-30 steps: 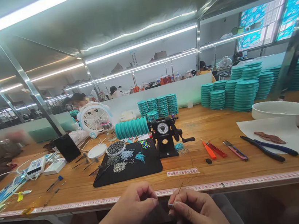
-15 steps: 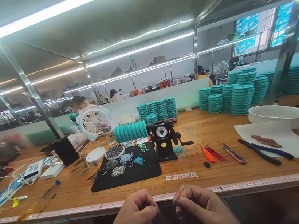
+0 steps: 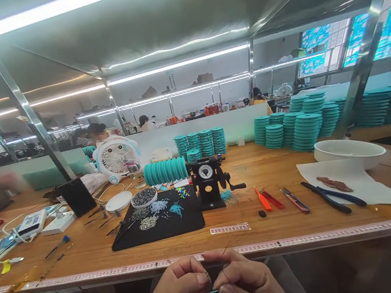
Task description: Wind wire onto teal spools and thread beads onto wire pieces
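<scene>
Both hands are close together at the bench's front edge. My left hand (image 3: 187, 284) is closed in a pinch, thumb against index finger; what it holds is too small to name. My right hand (image 3: 249, 281) is closed too, with its index finger stretched toward the left fingers. A fine dark line (image 3: 225, 250) shows by the right fingers. Between the two hands, at the right fingertips, a small thin teal piece (image 3: 213, 291) shows; most of it is hidden. Beyond the hands lies a black mat (image 3: 187, 222) with loose small beads and metal parts.
A black hand-cranked winder (image 3: 207, 183) carries teal spools (image 3: 165, 171). Stacked teal spools (image 3: 309, 131) stand behind. To the right lie an orange tool (image 3: 263, 200), snips (image 3: 294, 200), pliers (image 3: 332, 196) and a white bowl (image 3: 349, 150). A ruler tape (image 3: 125, 270) lines the edge.
My right hand has moved left, close up to my left hand, and its index finger now reaches across. A teal piece now shows between them. The view has shifted slightly right.
</scene>
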`<action>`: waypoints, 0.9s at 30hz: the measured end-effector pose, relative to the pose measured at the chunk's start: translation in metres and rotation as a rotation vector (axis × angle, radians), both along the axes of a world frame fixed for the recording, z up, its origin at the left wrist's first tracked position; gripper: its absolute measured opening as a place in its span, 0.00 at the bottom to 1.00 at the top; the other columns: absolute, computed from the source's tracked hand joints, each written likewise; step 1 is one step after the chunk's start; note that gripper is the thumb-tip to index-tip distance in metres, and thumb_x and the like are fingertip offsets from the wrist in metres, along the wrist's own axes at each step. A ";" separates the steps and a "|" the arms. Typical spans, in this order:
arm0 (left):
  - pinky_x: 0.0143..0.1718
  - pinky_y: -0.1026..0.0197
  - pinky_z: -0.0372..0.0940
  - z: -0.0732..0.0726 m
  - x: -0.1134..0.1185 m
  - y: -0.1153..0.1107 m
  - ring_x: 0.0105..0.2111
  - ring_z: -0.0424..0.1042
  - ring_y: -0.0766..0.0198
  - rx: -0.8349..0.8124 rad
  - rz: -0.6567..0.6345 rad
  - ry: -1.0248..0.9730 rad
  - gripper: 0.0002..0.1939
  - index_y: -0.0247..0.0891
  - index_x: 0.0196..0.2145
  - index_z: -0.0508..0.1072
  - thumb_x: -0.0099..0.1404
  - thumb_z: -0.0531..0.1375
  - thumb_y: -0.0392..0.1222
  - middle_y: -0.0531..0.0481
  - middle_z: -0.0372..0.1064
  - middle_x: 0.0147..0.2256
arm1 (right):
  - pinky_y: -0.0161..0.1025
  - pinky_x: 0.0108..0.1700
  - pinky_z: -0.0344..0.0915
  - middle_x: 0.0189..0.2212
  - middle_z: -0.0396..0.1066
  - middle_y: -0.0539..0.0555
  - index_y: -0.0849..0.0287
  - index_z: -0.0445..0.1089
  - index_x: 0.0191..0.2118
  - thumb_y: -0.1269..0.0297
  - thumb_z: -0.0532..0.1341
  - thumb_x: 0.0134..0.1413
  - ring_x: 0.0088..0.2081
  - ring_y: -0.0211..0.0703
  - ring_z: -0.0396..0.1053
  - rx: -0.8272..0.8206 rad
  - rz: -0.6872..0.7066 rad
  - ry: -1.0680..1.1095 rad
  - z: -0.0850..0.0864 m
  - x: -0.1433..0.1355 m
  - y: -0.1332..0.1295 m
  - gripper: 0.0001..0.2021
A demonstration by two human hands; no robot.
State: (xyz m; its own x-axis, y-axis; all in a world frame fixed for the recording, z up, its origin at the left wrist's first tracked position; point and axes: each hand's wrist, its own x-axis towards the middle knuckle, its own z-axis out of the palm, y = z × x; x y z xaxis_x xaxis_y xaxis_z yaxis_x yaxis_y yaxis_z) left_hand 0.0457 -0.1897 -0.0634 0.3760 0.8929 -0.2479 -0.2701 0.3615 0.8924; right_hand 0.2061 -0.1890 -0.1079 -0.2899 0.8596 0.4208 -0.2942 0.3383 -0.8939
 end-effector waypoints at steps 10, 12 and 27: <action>0.19 0.67 0.47 -0.002 0.002 -0.004 0.17 0.52 0.71 0.249 0.048 0.539 0.09 0.36 0.22 0.66 0.53 0.59 0.44 0.58 0.54 0.16 | 0.37 0.38 0.65 0.28 0.73 0.54 0.57 0.75 0.25 0.59 0.64 0.50 0.34 0.44 0.69 -0.204 -0.116 -0.015 0.005 0.002 0.007 0.09; 0.23 0.66 0.53 0.002 -0.001 -0.004 0.21 0.57 0.69 0.354 0.045 0.681 0.09 0.35 0.24 0.69 0.55 0.59 0.44 0.55 0.60 0.19 | 0.38 0.39 0.65 0.29 0.73 0.54 0.58 0.74 0.26 0.60 0.63 0.51 0.34 0.45 0.69 -0.191 -0.150 -0.069 0.006 0.003 0.007 0.09; 0.25 0.65 0.51 0.009 0.005 -0.001 0.23 0.56 0.67 0.512 -0.013 0.933 0.13 0.35 0.19 0.73 0.59 0.56 0.39 0.54 0.62 0.19 | 0.35 0.34 0.63 0.26 0.69 0.53 0.60 0.70 0.25 0.64 0.58 0.55 0.30 0.41 0.67 -0.007 -0.205 -0.243 0.010 -0.009 0.007 0.10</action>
State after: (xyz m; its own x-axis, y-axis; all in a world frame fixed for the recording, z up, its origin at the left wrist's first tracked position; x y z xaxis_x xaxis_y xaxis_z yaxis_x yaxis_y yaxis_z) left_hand 0.0504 -0.1905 -0.0542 0.2413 0.9697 -0.0390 0.6006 -0.1177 0.7908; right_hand 0.1974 -0.1819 -0.0974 -0.2016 0.9130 0.3548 0.0016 0.3625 -0.9320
